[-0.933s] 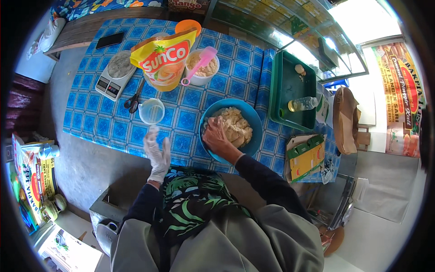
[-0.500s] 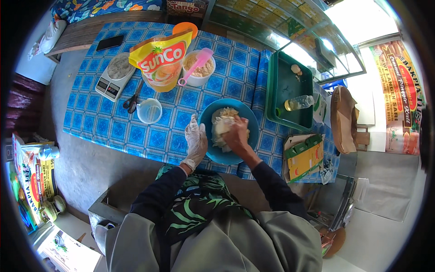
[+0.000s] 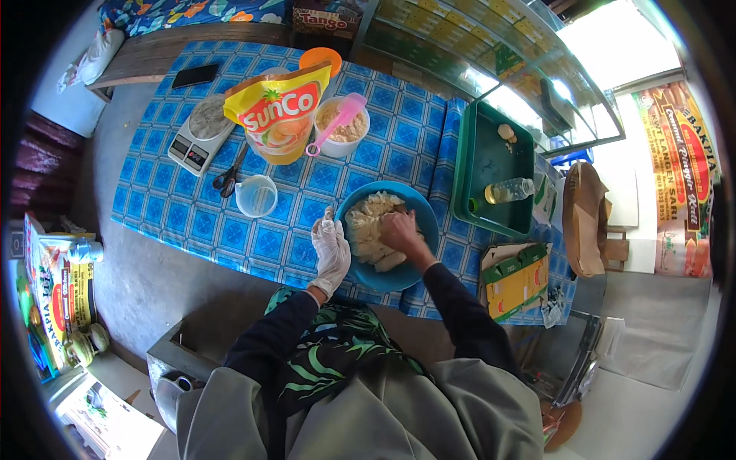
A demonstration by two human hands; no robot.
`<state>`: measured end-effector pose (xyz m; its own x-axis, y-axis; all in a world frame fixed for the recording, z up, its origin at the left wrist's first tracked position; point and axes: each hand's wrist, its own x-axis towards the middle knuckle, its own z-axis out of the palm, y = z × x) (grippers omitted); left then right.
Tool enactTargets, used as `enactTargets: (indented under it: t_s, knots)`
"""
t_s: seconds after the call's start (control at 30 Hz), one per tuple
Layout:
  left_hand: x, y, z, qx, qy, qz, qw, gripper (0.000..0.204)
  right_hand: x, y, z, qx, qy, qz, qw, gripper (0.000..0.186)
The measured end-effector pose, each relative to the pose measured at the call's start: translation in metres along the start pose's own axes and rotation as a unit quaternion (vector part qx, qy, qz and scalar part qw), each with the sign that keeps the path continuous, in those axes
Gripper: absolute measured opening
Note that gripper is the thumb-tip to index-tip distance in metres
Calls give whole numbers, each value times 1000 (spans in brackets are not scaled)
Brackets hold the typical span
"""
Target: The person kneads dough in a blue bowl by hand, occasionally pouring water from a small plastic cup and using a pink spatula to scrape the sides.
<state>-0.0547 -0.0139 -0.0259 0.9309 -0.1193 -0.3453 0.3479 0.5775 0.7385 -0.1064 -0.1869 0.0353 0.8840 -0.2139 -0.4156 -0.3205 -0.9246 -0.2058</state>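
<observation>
A blue bowl (image 3: 426,218) rests near the table's front edge with pale, lumpy dough (image 3: 368,230) inside. My left hand (image 3: 332,251), in a thin clear glove, holds the bowl's left rim with its fingers curled over the edge. Inside the bowl, my right hand (image 3: 402,234) is closed and pressed into the right side of the dough; its fingertips are hidden there. No glove can be made out on it. Just left of the bowl stands a small clear measuring cup (image 3: 257,196).
Behind the bowl are a white tub (image 3: 346,144) of crumbly mix with a pink spatula (image 3: 340,123) and a yellow oil pouch (image 3: 280,115). Scissors (image 3: 228,178) lie beside a kitchen scale (image 3: 192,153). At right, a green tray (image 3: 479,146) holds a small bottle (image 3: 510,190).
My right hand has shifted slightly within the bowl, and the dough is now spread wider to the left. The left hand stays at the rim. The whole view has shifted slightly.
</observation>
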Motion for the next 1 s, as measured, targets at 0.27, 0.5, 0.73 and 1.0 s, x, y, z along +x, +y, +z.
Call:
enactTargets:
  t_s: [0.27,0.5,0.73,1.0]
  knots:
    - [-2,10,-5,514,-115,337,780,29,-61,-11,-52,-85,72,-200,973,42]
    - [-6,1,4,273,-52,127,952,14,-28,-16,-38,-280,43,-334,899,42]
    - [-4,5,23,-160,52,-67,983,14,12,-26,-3,-262,-11,-281,923,26]
    - [-11,15,8,572,-42,188,797,29,24,-25,23,-105,1,-128,986,16]
